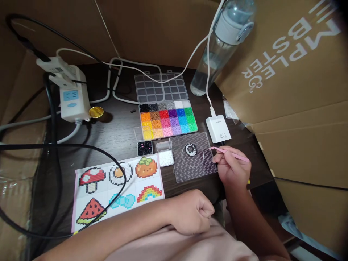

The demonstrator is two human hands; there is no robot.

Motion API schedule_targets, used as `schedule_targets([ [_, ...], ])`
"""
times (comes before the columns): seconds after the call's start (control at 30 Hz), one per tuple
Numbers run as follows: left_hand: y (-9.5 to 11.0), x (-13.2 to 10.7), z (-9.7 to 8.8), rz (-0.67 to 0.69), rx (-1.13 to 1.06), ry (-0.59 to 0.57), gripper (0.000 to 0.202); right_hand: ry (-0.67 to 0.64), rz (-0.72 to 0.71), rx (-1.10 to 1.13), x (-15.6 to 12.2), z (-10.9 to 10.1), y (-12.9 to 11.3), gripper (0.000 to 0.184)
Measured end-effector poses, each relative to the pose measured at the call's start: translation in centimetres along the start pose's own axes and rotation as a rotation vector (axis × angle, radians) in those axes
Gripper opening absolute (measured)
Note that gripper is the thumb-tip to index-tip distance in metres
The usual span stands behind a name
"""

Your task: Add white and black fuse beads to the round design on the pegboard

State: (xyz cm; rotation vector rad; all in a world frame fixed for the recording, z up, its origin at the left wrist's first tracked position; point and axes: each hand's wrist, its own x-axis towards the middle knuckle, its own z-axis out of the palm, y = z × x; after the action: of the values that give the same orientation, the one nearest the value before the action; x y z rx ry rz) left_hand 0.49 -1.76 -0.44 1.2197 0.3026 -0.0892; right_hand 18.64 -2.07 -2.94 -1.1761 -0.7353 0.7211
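My right hand pinches pink tweezers, their tip pointing left over the clear square pegboard. On the pegboard lies a round clear board with a small black-and-white bead figure. My left hand is a closed fist resting at the table's near edge, below the pegboard; nothing shows in it. A bead box with many coloured compartments stands open behind the pegboard, its clear lid folded back. Small trays of black beads and white beads sit beside the pegboard's left edge.
A pattern sheet with a mushroom, egg, tomato, watermelon, bow and rainbow lies at front left, a black cable across it. A power strip, a gold disc, a white charger and a water bottle stand around. Cardboard walls enclose the table.
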Motion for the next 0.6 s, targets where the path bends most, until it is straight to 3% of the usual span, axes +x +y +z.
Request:
schedule_targets([
  [0.13, 0.14, 0.02, -0.03, -0.001, -0.005, 0.0, 0.036, 0.029, -0.039, -0.214, -0.41, 0.41, 0.18, 0.012],
  [0.27, 0.34, -0.01, -0.1, 0.001, -0.005, -0.007, 0.035, 0.04, -0.007, -0.289, -0.54, 0.36, 0.33, 0.018],
  [0.47, 0.39, -0.11, -0.19, -0.002, 0.016, -0.026, 0.036, 0.04, -0.099, -0.27, -0.39, 0.36, 0.52, 0.013],
  [0.6, 0.55, -0.21, -0.22, -0.012, 0.036, -0.042, 0.036, 0.031, -0.062, -0.202, -0.73, 0.33, 0.12, 0.01],
])
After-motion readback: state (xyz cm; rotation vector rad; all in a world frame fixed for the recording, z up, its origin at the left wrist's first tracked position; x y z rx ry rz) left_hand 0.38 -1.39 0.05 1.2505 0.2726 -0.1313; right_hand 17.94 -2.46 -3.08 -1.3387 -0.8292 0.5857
